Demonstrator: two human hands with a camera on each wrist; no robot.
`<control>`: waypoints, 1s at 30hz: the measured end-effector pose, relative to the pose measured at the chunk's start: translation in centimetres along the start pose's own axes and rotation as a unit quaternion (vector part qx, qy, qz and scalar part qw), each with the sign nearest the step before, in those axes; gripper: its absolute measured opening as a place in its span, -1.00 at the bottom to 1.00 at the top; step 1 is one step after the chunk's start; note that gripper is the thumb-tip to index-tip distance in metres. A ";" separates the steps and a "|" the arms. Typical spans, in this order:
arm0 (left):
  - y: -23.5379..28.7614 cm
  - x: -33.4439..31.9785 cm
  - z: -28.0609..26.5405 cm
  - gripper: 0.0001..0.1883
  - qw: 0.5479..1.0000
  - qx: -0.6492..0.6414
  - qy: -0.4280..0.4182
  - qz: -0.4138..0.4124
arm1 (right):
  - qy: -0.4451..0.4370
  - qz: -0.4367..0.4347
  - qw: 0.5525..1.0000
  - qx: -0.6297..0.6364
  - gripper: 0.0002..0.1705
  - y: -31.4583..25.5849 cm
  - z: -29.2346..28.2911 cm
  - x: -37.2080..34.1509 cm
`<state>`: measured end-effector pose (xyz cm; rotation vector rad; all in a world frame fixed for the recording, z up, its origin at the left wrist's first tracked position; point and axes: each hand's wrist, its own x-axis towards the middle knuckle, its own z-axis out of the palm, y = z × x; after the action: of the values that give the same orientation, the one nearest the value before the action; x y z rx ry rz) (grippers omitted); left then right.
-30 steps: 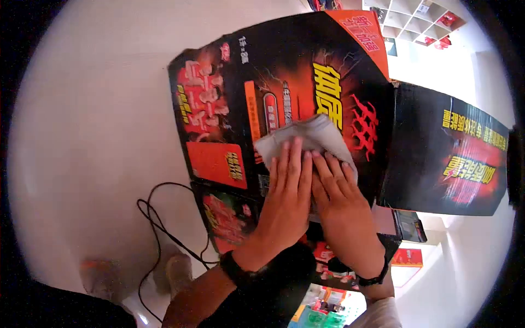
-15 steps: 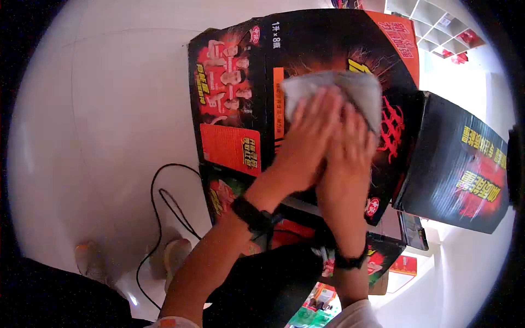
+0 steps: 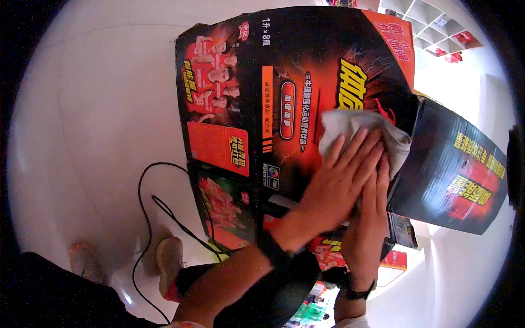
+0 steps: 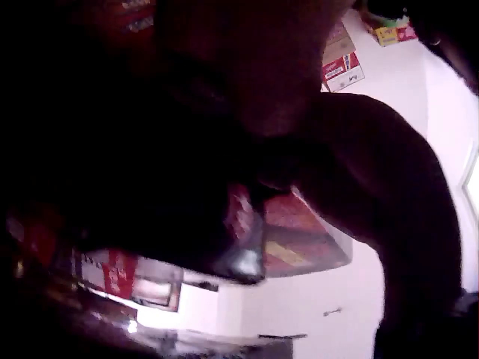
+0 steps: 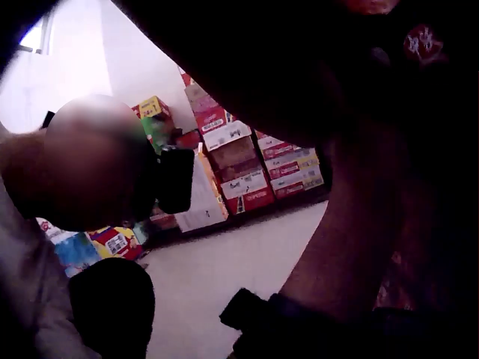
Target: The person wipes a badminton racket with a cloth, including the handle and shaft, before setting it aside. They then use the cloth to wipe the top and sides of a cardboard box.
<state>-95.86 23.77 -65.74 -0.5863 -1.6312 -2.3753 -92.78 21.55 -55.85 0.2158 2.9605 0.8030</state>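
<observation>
A folded grey-white cloth [image 3: 350,118] lies against the printed face of a large black carton [image 3: 306,44], near its right edge. My left hand [image 3: 336,177] presses the cloth with straight, slightly spread fingers. Beside it my right hand [image 3: 371,216] lies along the cloth's lower right part, partly overlapped by the left. Yellow and white lettering and a red-orange burst cover the carton's face. Both wrist views are very dark, showing mostly shadowed forearms.
The carton's open flap [image 3: 456,169] sticks out on the right. Another printed carton [image 3: 227,205] sits below. A black cable [image 3: 143,202] loops over the pale floor near a shoe [image 3: 168,262]. White cubby shelving [image 3: 429,24] stands at the upper right, and stacked boxes [image 5: 243,176] line a wall.
Both hands and the cloth first moved up over the carton's face, then down and right to its right side. More of the lettering at the middle is uncovered now.
</observation>
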 end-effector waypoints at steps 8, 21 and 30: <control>-8.2 3.4 -3.5 -0.36 0.993 0.061 0.101 -0.001 | 0.071 -0.195 0.974 -0.086 -0.41 -2.2 4.7 7.8; -4.4 5.3 -2.7 -0.50 0.995 0.038 0.046 0.086 | 0.134 -0.076 0.987 -0.034 -0.34 -1.5 2.5 5.1; -13.3 11.9 -5.3 -0.34 0.975 0.055 0.180 0.118 | 0.195 -0.284 0.938 -0.029 -0.37 -3.3 4.4 16.2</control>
<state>-112.72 24.45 -73.58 -0.2879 -1.4339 -2.0612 -108.76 23.37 -61.81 -0.8605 3.0542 0.9177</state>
